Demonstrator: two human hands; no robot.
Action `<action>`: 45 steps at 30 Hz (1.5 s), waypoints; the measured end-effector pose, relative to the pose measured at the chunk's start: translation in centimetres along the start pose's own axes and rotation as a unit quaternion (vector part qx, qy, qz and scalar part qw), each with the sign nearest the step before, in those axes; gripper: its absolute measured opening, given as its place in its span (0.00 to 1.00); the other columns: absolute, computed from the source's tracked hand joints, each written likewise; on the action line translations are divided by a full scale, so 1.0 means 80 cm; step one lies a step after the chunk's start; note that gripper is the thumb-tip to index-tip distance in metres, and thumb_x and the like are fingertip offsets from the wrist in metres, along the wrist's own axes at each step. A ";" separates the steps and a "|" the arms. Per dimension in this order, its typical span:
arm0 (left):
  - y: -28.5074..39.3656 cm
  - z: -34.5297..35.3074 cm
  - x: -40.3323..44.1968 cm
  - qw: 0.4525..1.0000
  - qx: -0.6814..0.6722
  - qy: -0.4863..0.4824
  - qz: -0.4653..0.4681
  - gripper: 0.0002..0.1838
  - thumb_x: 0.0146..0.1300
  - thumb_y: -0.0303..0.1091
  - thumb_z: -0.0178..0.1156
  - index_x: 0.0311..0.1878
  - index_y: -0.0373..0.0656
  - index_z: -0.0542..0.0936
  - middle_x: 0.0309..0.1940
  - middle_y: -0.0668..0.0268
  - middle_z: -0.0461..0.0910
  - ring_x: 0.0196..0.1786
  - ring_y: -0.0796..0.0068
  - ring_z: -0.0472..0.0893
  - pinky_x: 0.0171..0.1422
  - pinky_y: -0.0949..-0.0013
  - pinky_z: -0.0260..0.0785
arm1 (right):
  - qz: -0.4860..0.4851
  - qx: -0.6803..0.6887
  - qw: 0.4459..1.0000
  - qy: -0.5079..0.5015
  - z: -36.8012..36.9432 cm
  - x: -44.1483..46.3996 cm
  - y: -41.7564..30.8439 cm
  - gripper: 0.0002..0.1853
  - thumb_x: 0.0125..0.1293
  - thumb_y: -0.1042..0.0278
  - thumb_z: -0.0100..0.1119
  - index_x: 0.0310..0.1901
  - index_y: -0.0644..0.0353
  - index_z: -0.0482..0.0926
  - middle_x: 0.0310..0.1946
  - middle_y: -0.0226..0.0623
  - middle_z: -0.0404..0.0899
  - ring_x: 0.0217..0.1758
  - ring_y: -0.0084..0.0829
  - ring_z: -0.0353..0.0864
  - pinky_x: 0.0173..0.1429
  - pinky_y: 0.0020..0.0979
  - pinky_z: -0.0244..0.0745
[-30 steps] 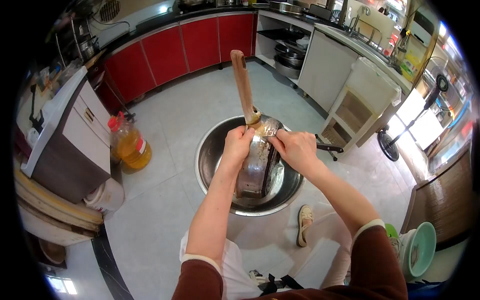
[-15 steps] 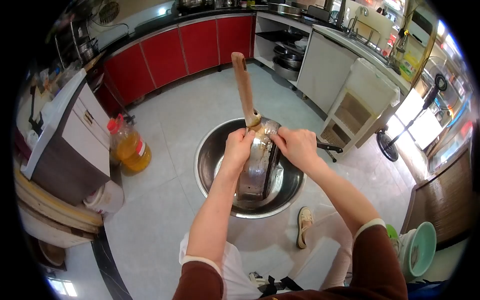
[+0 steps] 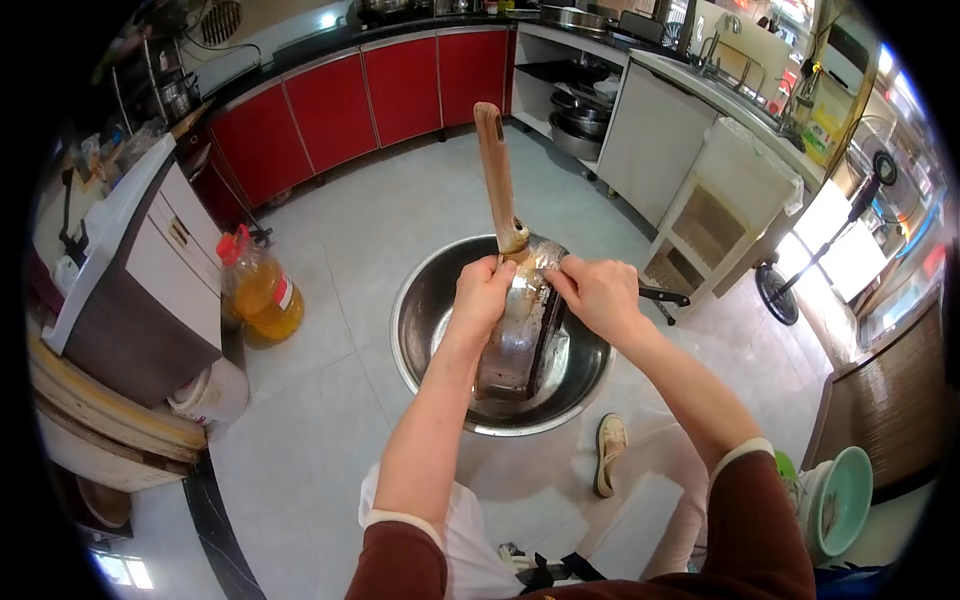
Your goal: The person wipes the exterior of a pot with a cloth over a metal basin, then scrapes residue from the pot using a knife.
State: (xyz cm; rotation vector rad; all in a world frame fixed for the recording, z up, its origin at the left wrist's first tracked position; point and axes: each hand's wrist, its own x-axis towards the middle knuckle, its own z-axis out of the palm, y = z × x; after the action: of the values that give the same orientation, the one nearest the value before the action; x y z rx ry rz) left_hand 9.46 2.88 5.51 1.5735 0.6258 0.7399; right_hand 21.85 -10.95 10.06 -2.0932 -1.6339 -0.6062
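Note:
A worn metal pan (image 3: 515, 345) with a long wooden handle (image 3: 495, 170) is tilted on its side over a wide steel basin (image 3: 402, 340). The handle points up and away from me, and brownish stains mark the metal near its joint. My left hand (image 3: 484, 296) is closed on the pan's side just below that joint. Beside it, my right hand (image 3: 603, 295) is closed around a knife, its thumb near the pan's dark edge. The black knife handle (image 3: 664, 295) juts out to the right of this hand; the blade is mostly hidden.
A large bottle of yellow oil (image 3: 264, 300) stands on the floor at left, near a white bucket (image 3: 215, 392). A white stand (image 3: 700, 215) and a fan (image 3: 778, 295) are on the right. A green basin (image 3: 845, 500) sits at lower right. Red cabinets (image 3: 325, 115) line the back.
The view has shifted very slightly. My right fingers have moved a little against the pan's stained side. Both hands keep their hold.

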 end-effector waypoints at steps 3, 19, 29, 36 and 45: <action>0.006 0.003 -0.004 1.000 -0.010 0.012 -0.024 0.15 0.73 0.37 0.55 0.45 0.32 0.82 0.29 0.72 0.77 0.32 0.83 0.70 0.35 0.72 0.63 | 0.031 0.016 0.999 0.018 0.005 -0.008 0.003 0.18 0.66 0.50 0.61 0.25 0.54 0.78 0.16 0.37 0.78 0.21 0.44 0.81 0.25 0.43 0.73; 0.001 0.003 0.003 0.999 -0.016 -0.009 -0.032 0.15 0.73 0.36 0.55 0.44 0.31 0.82 0.33 0.69 0.80 0.36 0.82 0.74 0.40 0.72 0.66 | 0.015 0.016 1.000 0.023 0.004 -0.011 0.001 0.19 0.66 0.50 0.61 0.23 0.54 0.76 0.15 0.39 0.77 0.20 0.45 0.80 0.23 0.44 0.72; 0.005 0.000 -0.001 0.999 -0.023 -0.009 -0.036 0.15 0.73 0.35 0.54 0.46 0.30 0.81 0.34 0.68 0.80 0.36 0.81 0.74 0.42 0.70 0.68 | -0.010 0.028 0.999 0.016 -0.001 -0.009 -0.001 0.19 0.65 0.50 0.62 0.24 0.54 0.77 0.14 0.40 0.75 0.20 0.46 0.79 0.25 0.44 0.71; 0.005 0.001 -0.002 1.000 0.010 0.000 -0.017 0.15 0.72 0.35 0.55 0.44 0.30 0.82 0.33 0.68 0.81 0.36 0.81 0.74 0.40 0.70 0.68 | -0.002 0.024 1.000 0.010 0.003 0.002 0.006 0.19 0.65 0.49 0.62 0.24 0.54 0.79 0.15 0.42 0.77 0.22 0.48 0.80 0.26 0.45 0.72; 0.012 0.002 -0.007 1.000 -0.010 0.002 -0.018 0.15 0.72 0.35 0.56 0.43 0.29 0.82 0.32 0.68 0.80 0.35 0.81 0.74 0.38 0.70 0.67 | 0.025 -0.004 0.999 -0.025 0.004 0.020 0.021 0.18 0.66 0.50 0.60 0.27 0.54 0.83 0.18 0.42 0.80 0.24 0.46 0.83 0.30 0.44 0.76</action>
State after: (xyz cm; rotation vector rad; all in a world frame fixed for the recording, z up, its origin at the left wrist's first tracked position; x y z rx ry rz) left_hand 9.21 2.21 6.41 1.5393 0.6457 0.7209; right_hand 23.84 -9.89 10.61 -2.1646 -1.6034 -0.5479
